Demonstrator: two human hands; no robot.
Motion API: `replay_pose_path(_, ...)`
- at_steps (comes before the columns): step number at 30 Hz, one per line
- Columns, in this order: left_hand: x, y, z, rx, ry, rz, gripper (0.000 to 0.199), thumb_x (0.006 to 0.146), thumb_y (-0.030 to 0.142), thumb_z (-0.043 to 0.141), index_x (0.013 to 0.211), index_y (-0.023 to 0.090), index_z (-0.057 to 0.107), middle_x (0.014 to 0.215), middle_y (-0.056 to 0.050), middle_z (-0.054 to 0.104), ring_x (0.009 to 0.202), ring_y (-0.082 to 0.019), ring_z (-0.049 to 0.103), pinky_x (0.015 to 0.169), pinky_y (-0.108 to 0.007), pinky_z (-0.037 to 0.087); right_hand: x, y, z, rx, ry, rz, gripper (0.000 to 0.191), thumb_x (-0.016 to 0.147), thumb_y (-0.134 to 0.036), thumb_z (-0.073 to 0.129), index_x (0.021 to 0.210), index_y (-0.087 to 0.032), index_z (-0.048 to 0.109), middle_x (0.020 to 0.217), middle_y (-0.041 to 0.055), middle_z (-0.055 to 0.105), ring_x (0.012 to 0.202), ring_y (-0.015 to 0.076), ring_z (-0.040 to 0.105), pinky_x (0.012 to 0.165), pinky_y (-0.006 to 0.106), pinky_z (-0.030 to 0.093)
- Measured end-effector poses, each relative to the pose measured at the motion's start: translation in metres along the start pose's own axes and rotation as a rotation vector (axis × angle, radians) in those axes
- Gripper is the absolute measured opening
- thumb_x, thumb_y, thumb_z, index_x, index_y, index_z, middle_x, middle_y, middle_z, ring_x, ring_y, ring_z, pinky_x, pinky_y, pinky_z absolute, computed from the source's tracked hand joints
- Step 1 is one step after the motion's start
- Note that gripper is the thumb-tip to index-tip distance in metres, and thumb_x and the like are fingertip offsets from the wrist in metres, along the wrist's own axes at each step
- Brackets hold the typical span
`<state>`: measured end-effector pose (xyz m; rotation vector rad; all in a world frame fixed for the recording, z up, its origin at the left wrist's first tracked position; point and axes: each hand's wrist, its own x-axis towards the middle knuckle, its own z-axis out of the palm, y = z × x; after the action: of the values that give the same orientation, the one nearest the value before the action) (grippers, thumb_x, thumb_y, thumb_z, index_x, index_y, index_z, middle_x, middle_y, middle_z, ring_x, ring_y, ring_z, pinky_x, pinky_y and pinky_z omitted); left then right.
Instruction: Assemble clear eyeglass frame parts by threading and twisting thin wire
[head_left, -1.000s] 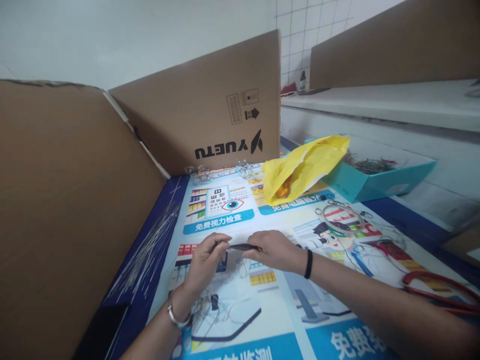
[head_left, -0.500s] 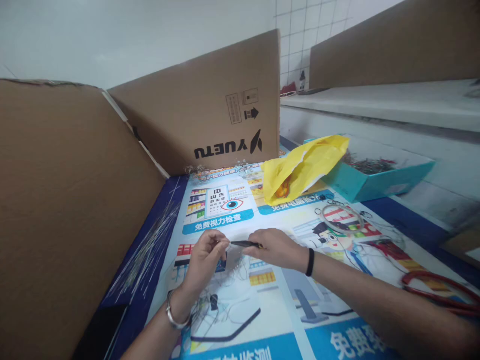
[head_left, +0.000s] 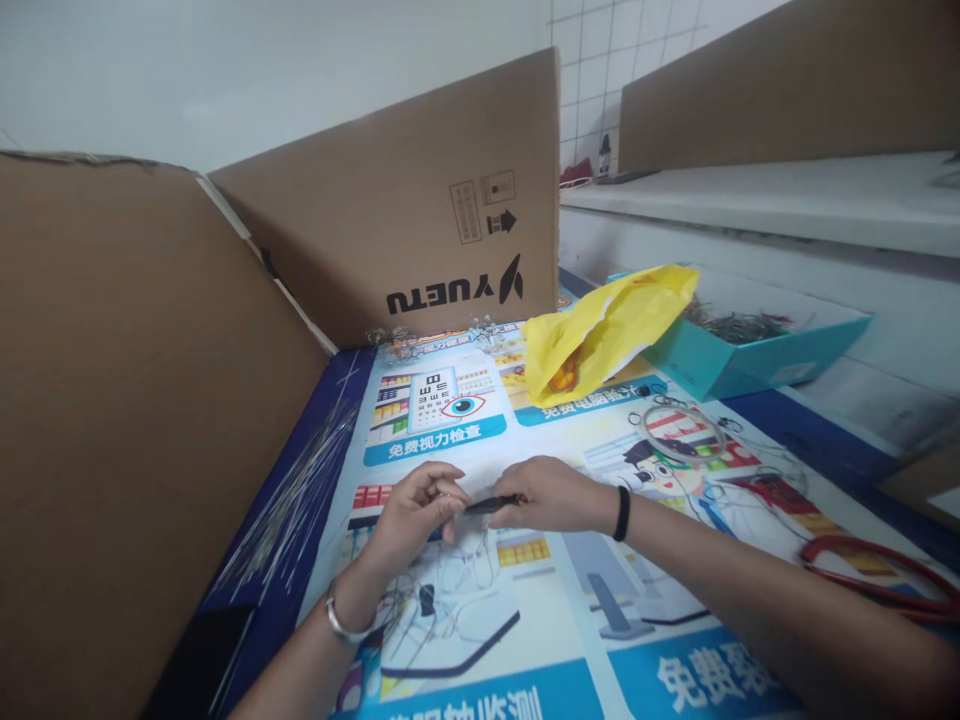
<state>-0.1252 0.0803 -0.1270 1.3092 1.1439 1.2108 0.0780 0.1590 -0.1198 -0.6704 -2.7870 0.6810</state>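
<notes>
Just beyond tangled wire [head_left: 406, 612] on the table [head_left: 517, 440], I have the right hand [head_left: 559, 495] wrapped around dark pliers [head_left: 489, 504] lying crosswise, tips pointing left, right by the left hand [head_left: 416, 515] and its curled fingers; whether those pinch anything, I cannot tell. Farther back, a yellow bag [head_left: 626, 315] lies near a teal box [head_left: 757, 365].

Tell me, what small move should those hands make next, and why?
Perhaps a slight, careful turn of the dark pointed tool: the right hand grips it, and its tip is close to the left hand, so a small motion seems safest.
</notes>
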Motion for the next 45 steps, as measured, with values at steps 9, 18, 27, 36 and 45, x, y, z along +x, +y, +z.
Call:
replay_pose_path(9,-0.001,0.001,-0.003,-0.023,-0.049,-0.043,0.022,0.071,0.021,0.068,0.090,0.016,0.058,0.068,0.001,0.065,0.036,-0.006,0.052,0.038,-0.018,0.040,0.000,-0.001,-0.001,0.036,-0.030,-0.006,0.039,0.079,-0.055,0.050,0.074,-0.020,0.066,0.066,-0.0012,0.062,0.060,0.0113,0.052,0.050,0.021,0.023)
replay_pose_path(18,0.002,0.003,0.001,0.004,0.059,-0.042,0.017,0.072,0.019,0.065,0.086,0.017,0.055,0.081,0.000,0.065,0.044,-0.005,0.054,0.045,-0.019,0.043,0.001,-0.005,0.003,-0.018,0.035,0.085,0.045,0.081,-0.058,0.043,0.072,-0.019,0.063,0.064,-0.0002,0.062,0.058,0.0115,0.051,0.049,0.022,0.020)
replay_pose_path(27,0.006,0.001,0.006,0.062,0.218,-0.044,0.015,0.070,0.022,0.065,0.076,0.017,0.052,0.062,0.008,0.052,0.040,-0.004,0.049,0.043,-0.017,0.036,0.001,-0.011,0.008,-0.047,0.083,0.245,0.047,0.083,-0.059,0.038,0.072,-0.020,0.062,0.064,0.0007,0.062,0.061,0.0134,0.053,0.049,0.022,0.020)
replay_pose_path(36,0.005,0.002,0.004,0.099,0.212,-0.056,0.007,0.075,0.022,0.058,0.077,0.018,0.053,0.061,0.007,0.049,0.048,-0.006,0.047,0.049,-0.018,0.035,0.001,-0.021,0.013,-0.129,0.128,0.322,0.049,0.086,-0.058,0.032,0.075,-0.020,0.061,0.074,0.0026,0.065,0.065,0.0150,0.056,0.051,0.024,0.022)
replay_pose_path(45,0.002,0.001,0.002,0.335,0.202,-0.022,0.012,0.083,0.029,0.049,0.079,0.018,0.053,0.064,0.004,0.054,0.048,-0.007,0.049,0.049,-0.020,0.037,0.000,-0.022,0.014,-0.180,0.128,0.362,0.046,0.086,-0.056,0.034,0.078,-0.020,0.062,0.078,0.0040,0.067,0.068,0.0167,0.059,0.053,0.024,0.025)
